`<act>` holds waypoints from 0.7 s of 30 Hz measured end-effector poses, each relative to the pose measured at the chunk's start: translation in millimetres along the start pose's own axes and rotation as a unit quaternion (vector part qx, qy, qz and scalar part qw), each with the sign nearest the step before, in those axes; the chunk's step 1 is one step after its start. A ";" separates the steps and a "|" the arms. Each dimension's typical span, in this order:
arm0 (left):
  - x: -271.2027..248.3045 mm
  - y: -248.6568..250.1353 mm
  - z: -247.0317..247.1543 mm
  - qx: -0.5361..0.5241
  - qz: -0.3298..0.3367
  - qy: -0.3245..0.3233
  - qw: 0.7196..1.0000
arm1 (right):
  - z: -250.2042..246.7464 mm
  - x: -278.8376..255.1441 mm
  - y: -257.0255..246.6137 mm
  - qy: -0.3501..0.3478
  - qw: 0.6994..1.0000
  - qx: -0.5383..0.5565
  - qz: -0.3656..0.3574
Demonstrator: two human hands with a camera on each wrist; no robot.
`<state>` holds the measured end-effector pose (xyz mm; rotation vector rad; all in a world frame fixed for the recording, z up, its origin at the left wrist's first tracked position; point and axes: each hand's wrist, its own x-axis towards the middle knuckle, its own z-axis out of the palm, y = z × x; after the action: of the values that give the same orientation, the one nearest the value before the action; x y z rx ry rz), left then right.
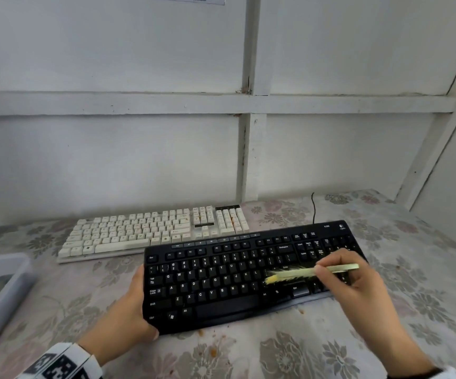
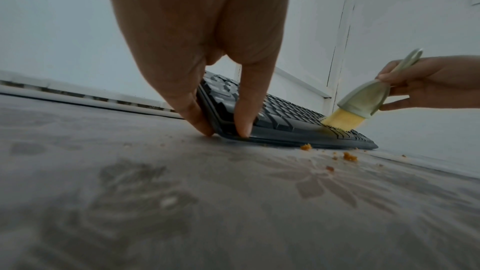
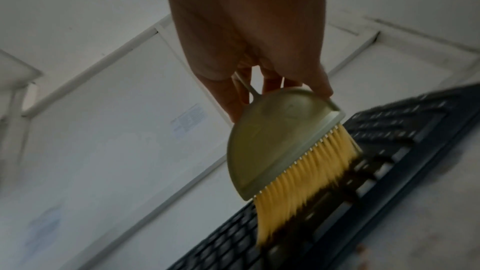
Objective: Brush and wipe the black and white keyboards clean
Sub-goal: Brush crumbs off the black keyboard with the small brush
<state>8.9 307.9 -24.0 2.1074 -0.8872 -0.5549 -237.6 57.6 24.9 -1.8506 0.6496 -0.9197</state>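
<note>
A black keyboard (image 1: 229, 280) lies near me on the table, tipped up with its far edge raised and its near edge on the cloth. My left hand (image 1: 143, 302) grips its left end, thumb (image 2: 200, 122) outside and a finger (image 2: 242, 124) on the key side. My right hand (image 1: 319, 270) pinches the handle of a pale green brush (image 1: 303, 273). Its yellow bristles (image 3: 298, 182) press on the keys at the keyboard's right part (image 3: 389, 151). A white keyboard (image 1: 153, 231) with orange stains lies flat behind, untouched.
Orange crumbs (image 2: 349, 156) lie on the floral tablecloth (image 1: 248, 356) in front of the black keyboard. A grey plastic tray (image 1: 0, 283) stands at the left edge. A black cable (image 1: 313, 209) runs up the back. White walls close in behind and to the right.
</note>
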 end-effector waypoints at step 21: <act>6.3 -16.4 2.3 0.053 0.019 0.022 0.998 | -101.3 55.3 35.3 0.073 0.997 -0.024 0.014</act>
<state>18.3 309.7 -38.9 2.1850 -0.9478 -0.4496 -289.8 -50.3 38.8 -1.8238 0.7906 -1.0351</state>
